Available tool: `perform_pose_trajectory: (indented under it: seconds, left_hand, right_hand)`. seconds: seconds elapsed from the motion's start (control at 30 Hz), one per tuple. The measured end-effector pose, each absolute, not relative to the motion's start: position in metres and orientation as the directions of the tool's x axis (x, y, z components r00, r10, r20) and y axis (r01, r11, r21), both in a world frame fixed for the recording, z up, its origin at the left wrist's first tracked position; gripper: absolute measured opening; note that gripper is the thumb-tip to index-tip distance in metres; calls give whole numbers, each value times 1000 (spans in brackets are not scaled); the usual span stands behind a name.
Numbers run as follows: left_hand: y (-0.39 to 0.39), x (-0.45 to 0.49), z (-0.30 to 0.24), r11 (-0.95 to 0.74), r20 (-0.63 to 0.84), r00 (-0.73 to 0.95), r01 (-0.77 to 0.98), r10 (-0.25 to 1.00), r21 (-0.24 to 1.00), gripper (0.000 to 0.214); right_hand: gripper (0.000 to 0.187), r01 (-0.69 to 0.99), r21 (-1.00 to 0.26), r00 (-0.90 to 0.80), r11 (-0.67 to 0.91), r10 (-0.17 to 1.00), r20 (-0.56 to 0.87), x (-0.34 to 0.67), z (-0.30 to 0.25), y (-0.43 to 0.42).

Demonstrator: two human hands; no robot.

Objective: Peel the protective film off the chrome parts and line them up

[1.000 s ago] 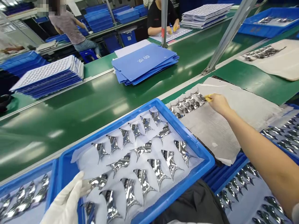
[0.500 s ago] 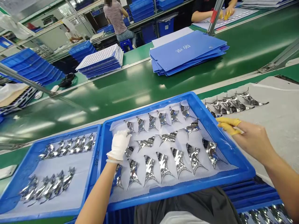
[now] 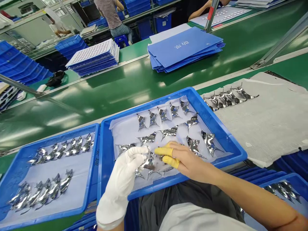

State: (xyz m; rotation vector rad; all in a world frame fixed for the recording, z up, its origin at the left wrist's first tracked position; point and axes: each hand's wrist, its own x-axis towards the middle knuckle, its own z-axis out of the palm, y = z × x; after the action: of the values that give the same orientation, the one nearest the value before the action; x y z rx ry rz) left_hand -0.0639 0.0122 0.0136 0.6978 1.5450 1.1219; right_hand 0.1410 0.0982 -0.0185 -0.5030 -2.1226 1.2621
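Note:
A blue tray [image 3: 231, 145] lined with white paper holds several shiny chrome star-shaped parts [image 3: 169, 132]. My left hand [image 3: 125, 175], in a white glove, pinches one chrome part [image 3: 148, 162] at the tray's near edge. My right hand [image 3: 184, 160], bare with yellow finger cots on two fingertips, reaches in from the right and touches the same chrome part. Both hands meet over the tray's front row.
A second blue tray [image 3: 49, 146] with rows of chrome parts sits to the left. A grey cloth [image 3: 264, 122] with a short row of parts lies to the right. Beyond runs a green conveyor [image 3: 120, 86] carrying blue sheets [image 3: 185, 48] and stacked trays [image 3: 93, 57]. Other people work at the far side.
My right hand came from the cloth at the right into the tray. My left hand moved toward the tray's front row and picked up a chrome part. The view shifted left.

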Motion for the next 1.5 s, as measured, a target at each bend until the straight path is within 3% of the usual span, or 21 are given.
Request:
perform_pose_trajectory:
  seconds: [0.13,0.23,0.33,0.43,0.63,0.77,0.87,0.97,1.03,1.1,1.37,1.5]
  left_hand:
    - [4,-50,3,232,-268,-427,-135,864,963,32]
    - [-5,-43,-3,193,-215,-462,-96,860,977,40]
    - [-13,-37,-6,185,-206,-379,-90,902,979,48]
    - [-16,-33,-8,113,-146,-336,-114,931,987,65]
    - [-24,-31,-7,100,-152,-473,-134,868,986,31]
    - [-26,-27,-3,128,-217,-485,-211,847,969,29]
    - [-26,-26,0,126,-234,-479,-246,846,961,27]
    - [-26,-25,4,122,-244,-475,-273,845,954,31]
    - [-24,-23,7,138,-258,-476,-272,841,952,36]
    - [-21,-20,10,147,-256,-473,-256,843,955,34]
    - [-10,-16,11,176,-222,-415,-147,882,973,32]
    - [-10,-20,8,258,-301,-325,-169,896,951,51]
  right_hand:
    - [20,-55,-998,-824,-19,565,35,140,-20,87]
    - [16,-58,-988,-770,-145,636,-48,142,-18,78]
    - [11,-77,-997,-729,-23,683,40,141,-12,71]
    - [12,-133,-978,-732,162,650,207,140,-4,67]
    - [18,-73,-855,-748,514,538,388,144,9,58]
    - [19,-57,-829,-759,557,515,398,148,13,56]
    - [17,-91,-915,-764,393,562,317,148,11,56]
    - [19,-124,-989,-794,-84,606,48,144,5,57]
    - [23,-148,-910,-812,-386,573,-111,141,0,55]
    - [28,-172,-822,-821,-544,540,-186,138,-4,54]
    - [25,-234,-734,-793,-638,562,-236,134,-5,53]
    - [25,-217,-750,-758,-625,591,-274,133,-2,53]
